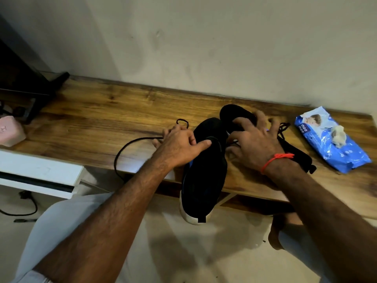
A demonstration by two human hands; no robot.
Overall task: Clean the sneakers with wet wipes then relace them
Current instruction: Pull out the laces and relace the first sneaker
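The near sneaker (204, 176) is black with a white sole edge and a blue streak on its side; the second sneaker (236, 115) is black. The lace (130, 146) is black. The desk (98, 119) is brown woodgrain. The wipes pack (330, 144) is blue and white. A red thread (275, 158) circles the right wrist.

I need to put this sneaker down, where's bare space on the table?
Bare wood lies between the black lace and the pink box. It is crowded from the near sneaker to the wipes pack.
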